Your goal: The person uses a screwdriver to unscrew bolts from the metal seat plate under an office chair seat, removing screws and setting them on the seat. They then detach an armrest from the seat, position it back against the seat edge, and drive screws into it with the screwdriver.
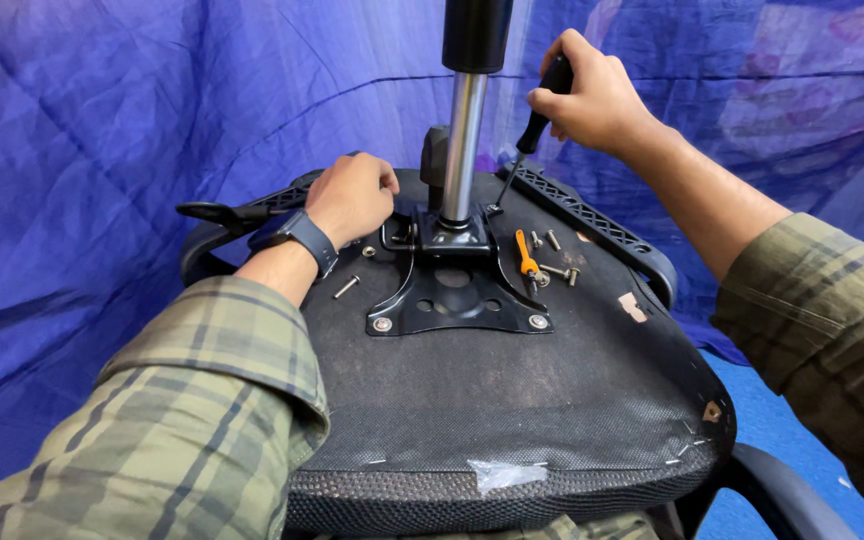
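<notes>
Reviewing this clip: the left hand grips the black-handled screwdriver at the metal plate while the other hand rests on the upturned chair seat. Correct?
Not quite. The head view shows the right hand gripping the screwdriver; the left hand rests on the seat beside the plate.

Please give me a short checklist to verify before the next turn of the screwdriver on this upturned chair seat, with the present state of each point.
1. Right hand grips the screwdriver handle: ok.
2. Screwdriver tip seated in the screw head at the plate's far right corner: cannot tell, too small.
3. Left hand braces the seat beside the mounting plate: ok.
4. Two near corner bolts sit in the plate: ok; tightness cannot tell.
5. Loose screws and a small orange tool lie on the seat, could roll off: not ok.
</notes>
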